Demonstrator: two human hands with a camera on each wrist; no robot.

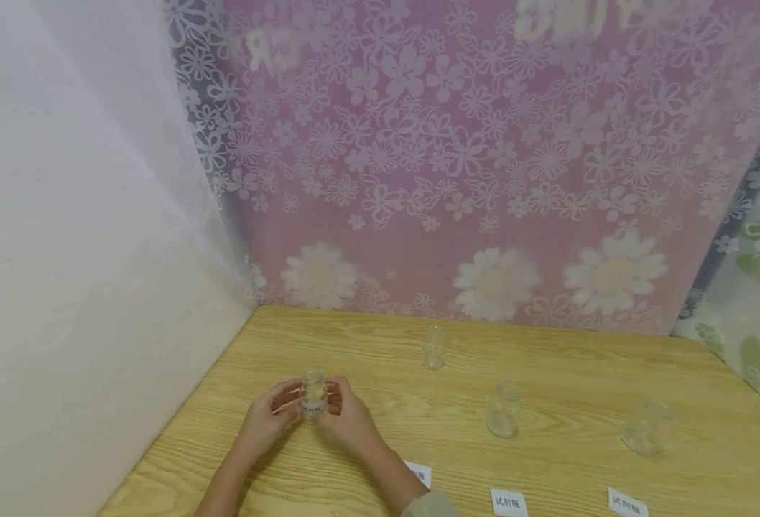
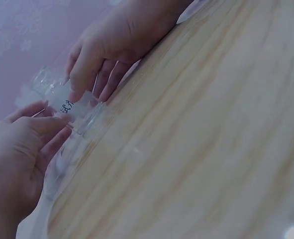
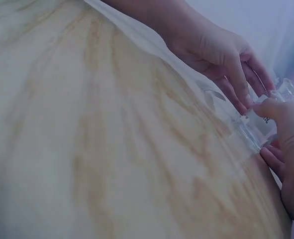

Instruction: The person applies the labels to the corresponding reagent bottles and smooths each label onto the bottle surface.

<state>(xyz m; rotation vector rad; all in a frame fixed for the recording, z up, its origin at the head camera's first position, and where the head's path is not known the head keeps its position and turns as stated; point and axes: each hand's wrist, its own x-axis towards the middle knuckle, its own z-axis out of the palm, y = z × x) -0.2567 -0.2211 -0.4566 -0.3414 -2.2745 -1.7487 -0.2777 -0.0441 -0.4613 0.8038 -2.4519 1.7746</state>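
Observation:
A small clear glass reagent bottle stands upright at the table's left part, between both hands. My left hand holds it from the left, thumb in front and fingers around the side. From the right, my right hand grips the same bottle. A white paper label with handwritten black characters lies against the bottle's lower front. In the left wrist view, the right thumb presses on this label and the left thumb touches near its edge. Fingers cover part of the glass.
Three more clear glass bottles stand on the wooden table: one at the back, one at centre right and one further right. Three white labels lie along the front; the leftmost label is partly hidden by the right forearm. A pale curtain borders the left.

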